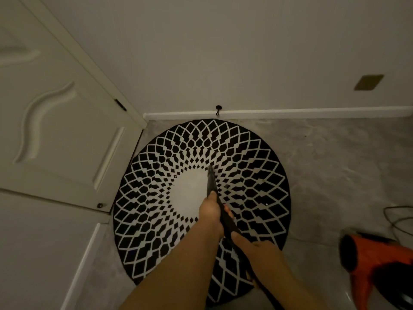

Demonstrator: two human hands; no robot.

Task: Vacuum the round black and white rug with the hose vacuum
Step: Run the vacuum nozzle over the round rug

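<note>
The round black and white rug point(257, 175) lies on the grey floor below the far wall. A black vacuum hose nozzle point(211, 180) points away from me, its tip touching the rug at the edge of the white centre. My left hand point(211, 211) grips the nozzle higher up, fingers wrapped around it. My right hand point(257, 248) holds the hose lower down, nearer my body. The orange vacuum body point(368, 258) sits on the floor at the right, beside the rug.
A white panelled door point(62, 121) stands at the left, close to the rug's edge. A white baseboard point(290, 113) and a black doorstop point(218, 109) run along the far wall. A dark power cord point(395, 217) loops on the floor at the right.
</note>
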